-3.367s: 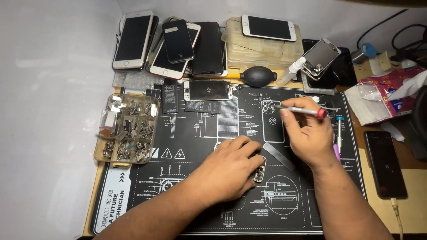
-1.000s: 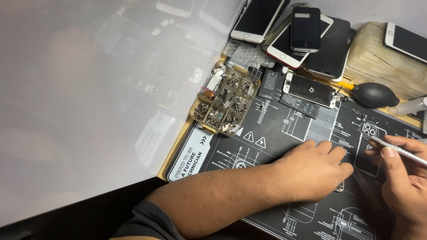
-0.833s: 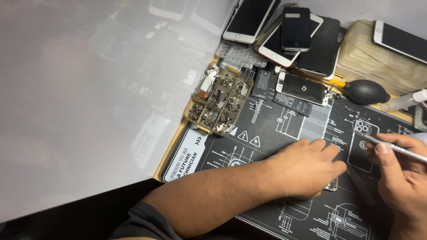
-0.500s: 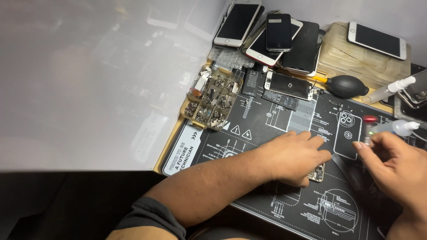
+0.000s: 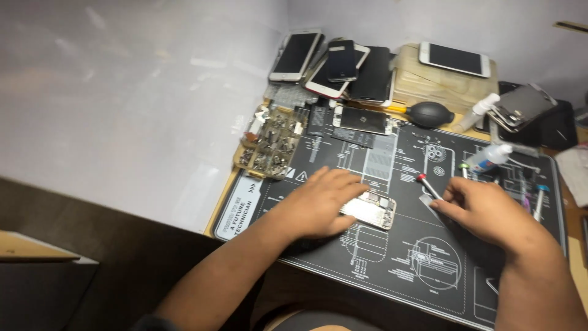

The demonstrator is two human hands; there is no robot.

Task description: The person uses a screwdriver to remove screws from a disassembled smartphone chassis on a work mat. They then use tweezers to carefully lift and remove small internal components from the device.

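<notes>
Left hand (image 5: 318, 205) is lying flat, fingers spread, pressing down on an opened phone body (image 5: 369, 210) that is resting on the black repair mat (image 5: 392, 270); the phone's exposed inner side is facing up, its right end sticking out past the fingertips. Right hand (image 5: 490, 211) is closing around a slim screwdriver (image 5: 427, 186) with a red cap, pinching it between thumb and fingers, the red end pointing up-left, just right of the phone body and not touching it. Mat is covering most of the worktop (image 5: 122, 122). A parts tray (image 5: 269, 144) full of small components is sitting at the mat's upper left corner. A pile of phones (image 5: 334, 64) is lying behind the mat, a black dust blower (image 5: 430, 114) beside them.
</notes>
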